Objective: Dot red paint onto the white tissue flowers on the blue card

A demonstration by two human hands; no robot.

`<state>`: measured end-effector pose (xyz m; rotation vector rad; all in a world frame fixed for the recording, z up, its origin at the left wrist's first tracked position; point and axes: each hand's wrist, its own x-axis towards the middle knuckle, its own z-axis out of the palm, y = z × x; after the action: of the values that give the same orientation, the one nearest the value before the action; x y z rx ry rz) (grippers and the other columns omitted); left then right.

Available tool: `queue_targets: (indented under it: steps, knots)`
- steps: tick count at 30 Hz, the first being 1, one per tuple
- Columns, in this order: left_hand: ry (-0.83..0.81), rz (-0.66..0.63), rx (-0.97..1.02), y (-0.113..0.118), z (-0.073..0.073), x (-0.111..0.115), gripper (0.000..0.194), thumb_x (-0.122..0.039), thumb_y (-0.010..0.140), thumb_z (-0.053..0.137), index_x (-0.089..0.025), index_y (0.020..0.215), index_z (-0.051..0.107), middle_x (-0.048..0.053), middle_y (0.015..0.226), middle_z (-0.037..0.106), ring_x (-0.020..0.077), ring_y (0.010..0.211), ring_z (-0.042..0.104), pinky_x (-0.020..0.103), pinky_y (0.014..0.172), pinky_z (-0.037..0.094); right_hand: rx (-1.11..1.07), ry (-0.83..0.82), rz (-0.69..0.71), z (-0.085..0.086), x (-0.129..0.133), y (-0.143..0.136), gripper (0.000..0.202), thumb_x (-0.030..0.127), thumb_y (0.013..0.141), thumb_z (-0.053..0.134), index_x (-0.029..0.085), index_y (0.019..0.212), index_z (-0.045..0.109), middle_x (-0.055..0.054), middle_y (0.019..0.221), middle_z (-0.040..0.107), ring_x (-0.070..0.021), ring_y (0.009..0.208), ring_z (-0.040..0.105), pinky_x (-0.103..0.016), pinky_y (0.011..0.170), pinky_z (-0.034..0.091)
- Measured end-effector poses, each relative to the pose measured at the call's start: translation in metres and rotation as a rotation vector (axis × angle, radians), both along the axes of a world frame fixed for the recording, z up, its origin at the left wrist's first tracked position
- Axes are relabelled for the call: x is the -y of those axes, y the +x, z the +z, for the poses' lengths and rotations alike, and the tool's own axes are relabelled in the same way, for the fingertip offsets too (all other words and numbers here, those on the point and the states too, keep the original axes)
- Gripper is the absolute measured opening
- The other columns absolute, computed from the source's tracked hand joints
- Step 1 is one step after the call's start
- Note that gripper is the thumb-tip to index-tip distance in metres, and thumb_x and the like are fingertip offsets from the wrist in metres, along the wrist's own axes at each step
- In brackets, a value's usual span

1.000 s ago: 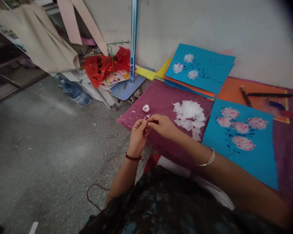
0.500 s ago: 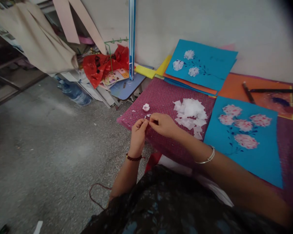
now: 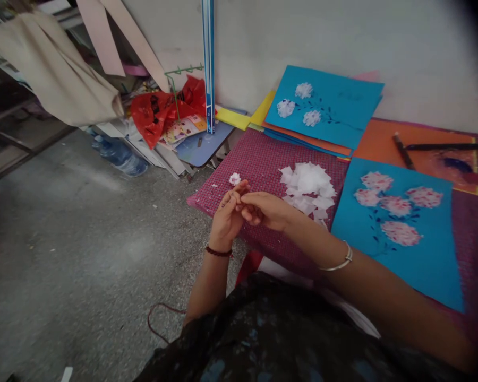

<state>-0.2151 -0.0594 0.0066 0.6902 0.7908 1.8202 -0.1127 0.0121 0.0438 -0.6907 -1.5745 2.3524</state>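
My left hand [image 3: 228,216] and my right hand [image 3: 265,210] meet over the near left edge of the checkered cloth [image 3: 258,154]. Their fingertips are pressed together; whatever lies between them is too small to make out. Just beyond my left hand sits a small crumpled white paper ball [image 3: 235,179]. A pile of white paper pieces [image 3: 308,183] lies to the right, past my right hand. Further right is a blue sheet [image 3: 402,265] bearing pink-and-white paper flowers, and behind the pile is another blue sheet [image 3: 342,101] with white flowers.
Dark pens [image 3: 446,147] lie on an orange sheet [image 3: 376,135] at the back right. A blue stool [image 3: 203,151] holds papers, beside a red plastic bag [image 3: 151,114]. A large plastic bottle [image 3: 121,156] lies on the floor at left.
My right hand has turned, its lower fingers now spread beneath the pinch. Some fingers of my left hand have stretched upward. The view has shifted slightly.
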Motion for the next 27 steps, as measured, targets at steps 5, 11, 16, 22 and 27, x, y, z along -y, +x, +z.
queue_targets:
  steps: [5, 11, 16, 22, 27]
  knots:
    - [0.055, 0.001, -0.023, 0.001, 0.004, -0.006, 0.023, -0.035, 0.082, 0.070, -0.020, 0.069, 0.059, 0.000, 0.124, 0.061, 0.0194, 0.121, 0.053, 0.036, 0.107, 0.039, -0.086, -0.165, -0.004, 0.000, 0.002, -0.004, 0.015, 0.020, 0.077, 0.046, 0.020, 0.062, 0.047, 0.005, 0.045, 0.041, -0.0068, 0.038, 0.033, -0.023, 0.041, 0.028]
    - [0.022, 0.033, -0.064, 0.002, 0.003, -0.010, 0.031, -0.040, 0.082, 0.069, -0.020, 0.066, 0.053, 0.003, 0.118, 0.063, 0.0187, 0.113, 0.058, 0.033, 0.093, 0.049, -0.135, -0.207, -0.054, 0.002, 0.008, -0.003, 0.020, 0.022, 0.084, 0.046, 0.020, 0.064, 0.046, 0.006, 0.045, 0.040, -0.0057, 0.037, 0.031, -0.022, 0.038, 0.024]
    - [-0.029, 0.119, -0.144, 0.008, 0.004, -0.013, 0.038, -0.049, 0.080, 0.068, -0.021, 0.066, 0.047, 0.003, 0.113, 0.063, 0.0204, 0.113, 0.058, 0.037, 0.098, 0.047, -0.105, -0.128, -0.150, 0.004, 0.012, -0.003, 0.019, 0.018, 0.084, 0.047, 0.021, 0.065, 0.043, 0.008, 0.044, 0.039, -0.0050, 0.034, 0.028, -0.021, 0.035, 0.022]
    - [-0.057, 0.155, -0.153, 0.010, 0.001, -0.013, 0.040, -0.051, 0.079, 0.068, -0.020, 0.068, 0.046, 0.005, 0.113, 0.061, 0.0195, 0.108, 0.059, 0.034, 0.089, 0.049, -0.048, -0.099, -0.210, 0.005, 0.014, -0.005, 0.017, 0.012, 0.079, 0.045, 0.021, 0.066, 0.041, 0.011, 0.040, 0.034, -0.0042, 0.030, 0.021, -0.019, 0.031, 0.017]
    - [-0.027, 0.111, -0.092, 0.012, 0.000, -0.010, 0.038, -0.048, 0.081, 0.067, -0.020, 0.067, 0.045, 0.004, 0.113, 0.060, 0.0197, 0.109, 0.059, 0.035, 0.092, 0.049, -0.061, -0.085, -0.199, 0.002, 0.014, -0.004, 0.016, 0.013, 0.077, 0.047, 0.021, 0.065, 0.042, 0.011, 0.040, 0.036, -0.0040, 0.030, 0.025, -0.019, 0.033, 0.019]
